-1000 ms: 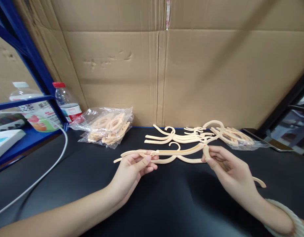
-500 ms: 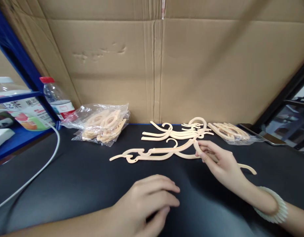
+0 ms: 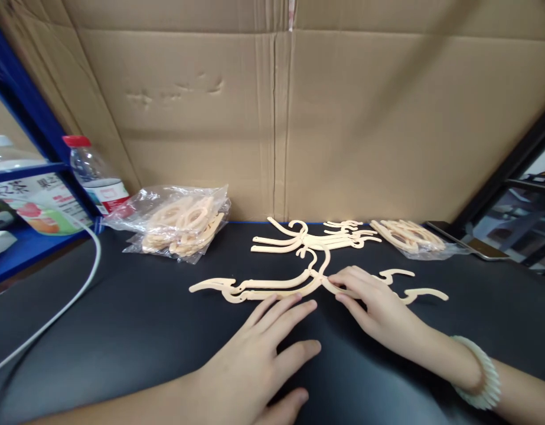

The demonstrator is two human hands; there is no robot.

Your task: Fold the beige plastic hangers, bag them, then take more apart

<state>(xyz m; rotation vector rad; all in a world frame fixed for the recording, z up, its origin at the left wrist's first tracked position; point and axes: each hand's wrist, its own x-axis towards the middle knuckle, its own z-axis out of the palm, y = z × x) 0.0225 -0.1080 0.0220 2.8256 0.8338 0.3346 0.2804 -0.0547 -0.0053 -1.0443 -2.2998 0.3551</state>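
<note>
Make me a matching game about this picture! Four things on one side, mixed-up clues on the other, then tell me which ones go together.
Things:
1. Left hand
2. Right hand
3. Bracelet
4. Cable

Clues:
A. Pale and ring-shaped, being worn
B. Holding one arm of the nearest hanger
C. White, curving at the picture's left side
D. Spread open

Right pairs: 1-D, 2-B, 3-A, 4-C
</note>
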